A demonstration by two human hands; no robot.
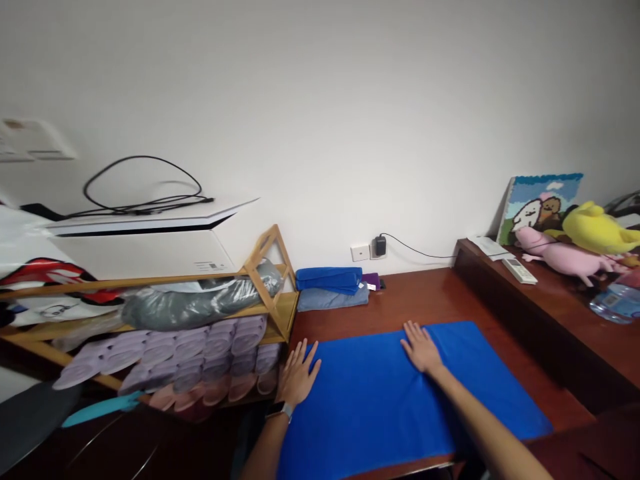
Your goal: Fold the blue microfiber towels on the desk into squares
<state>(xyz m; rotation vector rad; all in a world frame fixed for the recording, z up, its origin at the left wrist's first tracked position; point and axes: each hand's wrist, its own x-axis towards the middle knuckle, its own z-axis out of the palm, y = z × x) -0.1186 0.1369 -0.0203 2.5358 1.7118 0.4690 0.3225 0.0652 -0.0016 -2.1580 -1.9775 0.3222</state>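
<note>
A yellow plush toy (597, 229) lies partly over a pink plush pig (560, 255), beside a white plastic remote control (519, 271) on the raised brown wooden ledge (555, 305)

Showing plain pale wall (320, 133) behind reddish-brown table (420, 293) — wooden rack (286, 313) at left, raised ledge (560, 313) at right — in soft light.

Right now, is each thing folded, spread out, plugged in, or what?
Big blue rectangular sheet: spread out
Blue cloth by the wall: folded
Small black plastic plug: plugged in
Long thin black cable: loosely looped
Pink plush animal: lying down
Colourful dog picture: propped up
Left hand: open, palm down
Right hand: open, palm down
</note>
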